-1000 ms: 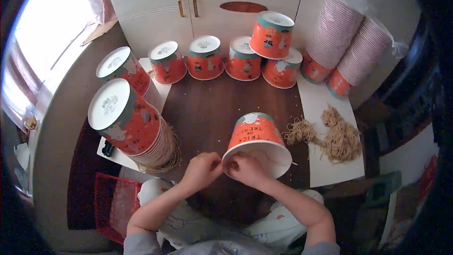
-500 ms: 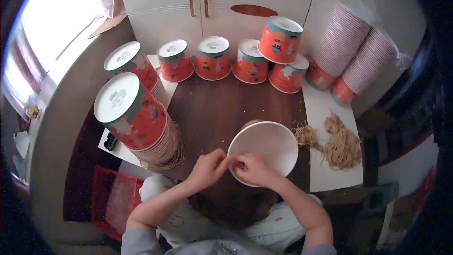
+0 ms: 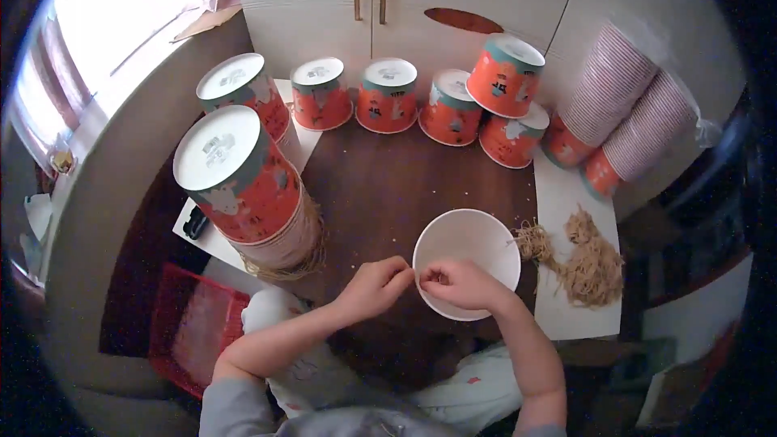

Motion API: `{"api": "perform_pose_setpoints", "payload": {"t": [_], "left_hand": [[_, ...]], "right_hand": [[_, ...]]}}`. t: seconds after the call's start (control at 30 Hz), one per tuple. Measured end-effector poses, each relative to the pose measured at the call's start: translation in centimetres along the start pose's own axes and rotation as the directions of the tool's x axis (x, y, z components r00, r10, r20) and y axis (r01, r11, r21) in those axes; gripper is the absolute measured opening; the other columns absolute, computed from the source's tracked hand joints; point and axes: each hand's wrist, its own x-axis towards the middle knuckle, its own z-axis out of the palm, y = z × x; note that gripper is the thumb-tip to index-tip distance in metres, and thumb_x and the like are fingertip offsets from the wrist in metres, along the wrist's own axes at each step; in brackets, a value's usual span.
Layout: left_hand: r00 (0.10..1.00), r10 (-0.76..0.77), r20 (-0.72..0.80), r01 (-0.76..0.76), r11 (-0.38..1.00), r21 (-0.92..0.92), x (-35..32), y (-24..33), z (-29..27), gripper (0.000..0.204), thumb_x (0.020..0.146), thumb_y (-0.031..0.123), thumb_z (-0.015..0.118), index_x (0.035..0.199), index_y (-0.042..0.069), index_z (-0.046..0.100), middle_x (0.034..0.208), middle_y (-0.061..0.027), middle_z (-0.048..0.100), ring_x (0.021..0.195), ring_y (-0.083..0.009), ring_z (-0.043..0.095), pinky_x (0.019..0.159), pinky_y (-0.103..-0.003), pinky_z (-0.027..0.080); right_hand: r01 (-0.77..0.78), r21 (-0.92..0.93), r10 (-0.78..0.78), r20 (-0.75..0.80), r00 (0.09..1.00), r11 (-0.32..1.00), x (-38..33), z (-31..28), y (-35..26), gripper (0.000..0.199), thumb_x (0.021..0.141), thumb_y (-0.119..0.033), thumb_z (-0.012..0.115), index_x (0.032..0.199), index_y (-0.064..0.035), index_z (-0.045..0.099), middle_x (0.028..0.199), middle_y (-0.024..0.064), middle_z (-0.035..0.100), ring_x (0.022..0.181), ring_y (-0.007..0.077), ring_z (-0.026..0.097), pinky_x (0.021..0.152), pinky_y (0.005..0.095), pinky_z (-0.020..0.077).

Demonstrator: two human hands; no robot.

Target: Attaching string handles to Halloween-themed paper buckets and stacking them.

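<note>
A white-lined paper bucket stands in front of me with its wide mouth up. My left hand is at the left of its rim, thumb and forefinger pinched together. Over the near part of the mouth is my right hand, its fingers curled inward close to the left fingertips. What either pinch holds is too small to make out. Just right of the bucket lies a small bunch of tan twine, beside a larger tangled heap of twine.
Upside-down orange and green buckets line the table's back. A tall bucket stack stands at left, with twine around its base. Two bagged stacks lean at back right. A red basket sits low at left, near a black object.
My view has shifted, so most of the scene appears farther right. Both hands stay close together at the bucket's rim, with slight finger movement.
</note>
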Motion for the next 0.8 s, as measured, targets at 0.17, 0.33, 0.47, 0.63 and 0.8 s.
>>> {"api": "perform_pose_setpoints", "payload": {"t": [0.17,0.33,0.47,0.63,0.8], "left_hand": [[0.995,0.047,0.084,-0.045,0.999,-0.023,-0.3,0.6,-0.4,0.021,0.073,0.019,0.059,0.083,0.000,0.057,0.072,-0.0162,0.058,0.065,-0.0247,0.059,0.058,-0.033,0.046],[0.960,0.263,0.096,-0.278,0.933,0.229,-0.4,0.2,0.0,0.019,0.067,0.017,0.061,0.080,0.003,0.058,0.073,-0.0131,0.056,0.071,-0.0301,0.057,0.061,-0.037,0.046],[0.946,0.307,0.103,-0.324,0.907,0.269,-0.2,-0.3,0.1,0.016,0.067,0.016,0.060,0.078,0.004,0.057,0.073,-0.0118,0.055,0.069,-0.0294,0.056,0.061,-0.038,0.045],[0.935,0.286,0.211,-0.334,0.909,0.248,0.1,-0.2,-0.8,0.012,0.066,0.013,0.060,0.074,0.005,0.057,0.076,-0.0111,0.055,0.070,-0.0274,0.056,0.060,-0.035,0.045],[0.899,0.260,0.351,-0.253,0.965,-0.066,0.9,0.0,-3.4,0.008,0.068,0.010,0.060,0.068,0.003,0.056,0.080,-0.0101,0.057,0.077,-0.0230,0.055,0.067,-0.033,0.044]], "right_hand": [[0.023,-0.050,-0.022,0.008,1.000,0.998,0.1,-0.1,0.7,0.014,0.078,-0.015,0.055,0.083,-0.0018,0.058,0.070,0.0066,0.058,0.065,0.0124,0.054,0.061,0.0266,0.0438],[0.009,-0.024,-0.008,0.028,1.000,1.000,-0.1,-0.3,0.6,0.014,0.077,-0.014,0.056,0.082,-0.0016,0.058,0.070,0.0061,0.058,0.065,0.0118,0.054,0.061,0.0261,0.0437],[-0.012,-0.009,0.012,0.032,0.999,1.000,-0.4,-0.4,0.6,0.015,0.077,-0.015,0.057,0.084,-0.0015,0.058,0.071,0.0061,0.058,0.065,0.0119,0.054,0.061,0.0260,0.0438],[-0.004,0.001,0.004,0.040,0.999,1.000,-0.6,-0.5,0.4,0.016,0.078,-0.016,0.057,0.085,-0.0018,0.059,0.073,0.0062,0.059,0.066,0.0124,0.054,0.062,0.0262,0.0440],[-0.041,-0.016,0.043,0.095,0.995,0.999,-1.1,-1.4,0.1,0.024,0.077,-0.020,0.059,0.095,-0.0034,0.056,0.072,0.0053,0.057,0.065,0.0129,0.053,0.061,0.0265,0.0440]]}}
